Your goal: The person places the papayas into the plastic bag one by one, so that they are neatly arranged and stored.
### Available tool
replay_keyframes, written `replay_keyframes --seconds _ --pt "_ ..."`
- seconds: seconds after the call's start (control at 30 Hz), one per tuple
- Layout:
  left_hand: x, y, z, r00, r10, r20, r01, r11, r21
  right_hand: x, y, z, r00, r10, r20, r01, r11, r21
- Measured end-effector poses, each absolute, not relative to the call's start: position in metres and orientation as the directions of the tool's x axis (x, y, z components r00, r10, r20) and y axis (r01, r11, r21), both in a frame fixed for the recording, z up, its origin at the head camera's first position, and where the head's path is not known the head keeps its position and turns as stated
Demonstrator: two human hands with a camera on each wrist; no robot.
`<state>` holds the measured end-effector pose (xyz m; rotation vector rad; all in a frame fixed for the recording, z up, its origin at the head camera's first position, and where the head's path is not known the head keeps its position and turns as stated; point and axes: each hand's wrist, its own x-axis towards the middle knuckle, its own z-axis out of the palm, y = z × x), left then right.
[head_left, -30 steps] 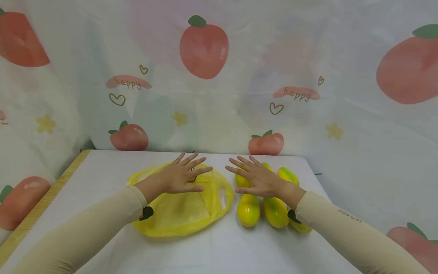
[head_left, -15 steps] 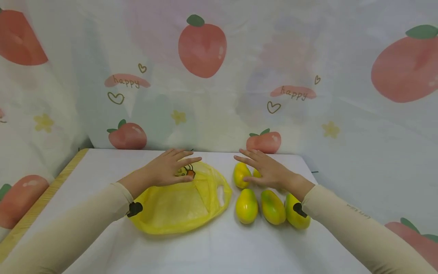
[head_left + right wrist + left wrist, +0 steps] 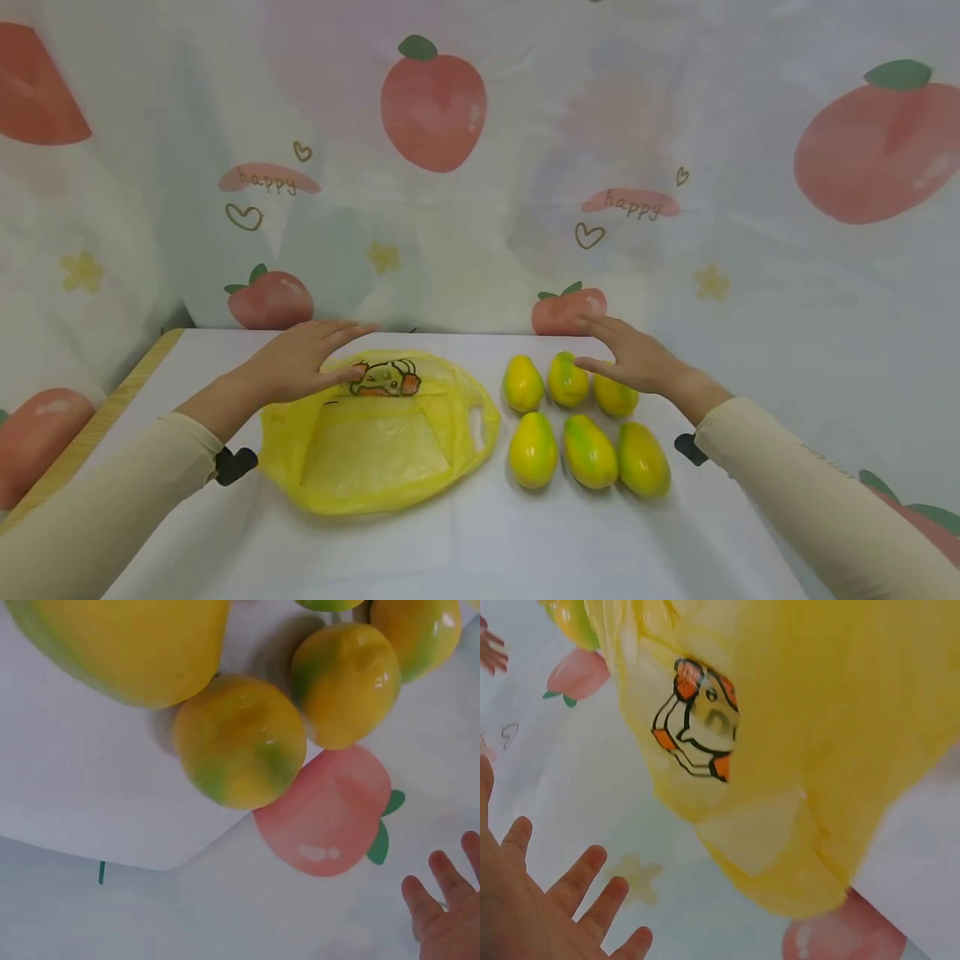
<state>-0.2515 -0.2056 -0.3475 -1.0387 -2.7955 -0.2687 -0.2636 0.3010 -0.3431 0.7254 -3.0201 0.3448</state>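
A yellow plastic bag (image 3: 375, 458) with a printed cartoon figure lies flat on the white table, its handle hole toward the right. My left hand (image 3: 288, 362) hovers over the bag's back left part, fingers extended and holding nothing. To the right of the bag, several yellow-green mangoes (image 3: 533, 451) stand in two rows. My right hand (image 3: 637, 358) is raised above the back right mango (image 3: 615, 396), partly covering it, with its fingers straight and nothing in them. The left wrist view shows the bag (image 3: 817, 735) beside spread fingers; mangoes (image 3: 240, 742) fill the top of the right wrist view.
Behind the white-covered table (image 3: 465, 533) hangs a pale cloth (image 3: 480, 208) printed with peaches, hearts and the word happy. A strip of wooden edge (image 3: 135, 383) shows along the table's left side. Each wrist carries a small black device.
Both hands have moved apart, the left one leftward and the right one rightward, uncovering more of the bag's print and the back mangoes. The bag and mangoes stay in place.
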Motion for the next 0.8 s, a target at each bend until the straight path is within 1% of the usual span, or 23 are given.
replay_keyframes --seconds 0.1,0.23,0.43,0.57,0.8 --pt "-0.248 -0.222 -0.344 -0.796 0.578 0.181 0.602 0.786 0.141 -0.264 0.312 -0.343 -0.912 -0.404 0.067 -0.408 0.884 -0.226" --pt "-0.242 -0.241 -0.342 -0.842 0.511 0.170 0.536 0.830 0.157 -0.264 0.327 -0.343 -0.926 -0.372 0.062 -0.374 0.889 -0.263" --pt "-0.229 -0.264 -0.343 -0.895 0.418 0.157 0.444 0.871 0.211 -0.266 0.347 -0.347 -0.945 -0.323 0.048 -0.321 0.891 -0.322" --pt "-0.221 -0.276 -0.345 -0.910 0.375 0.176 0.411 0.872 0.267 -0.268 0.354 -0.351 -0.961 -0.276 0.022 -0.262 0.883 -0.390" --pt "-0.213 -0.291 -0.350 -0.915 0.346 0.207 0.400 0.842 0.361 -0.269 0.359 -0.356 -0.976 -0.202 -0.077 -0.142 0.869 -0.473"
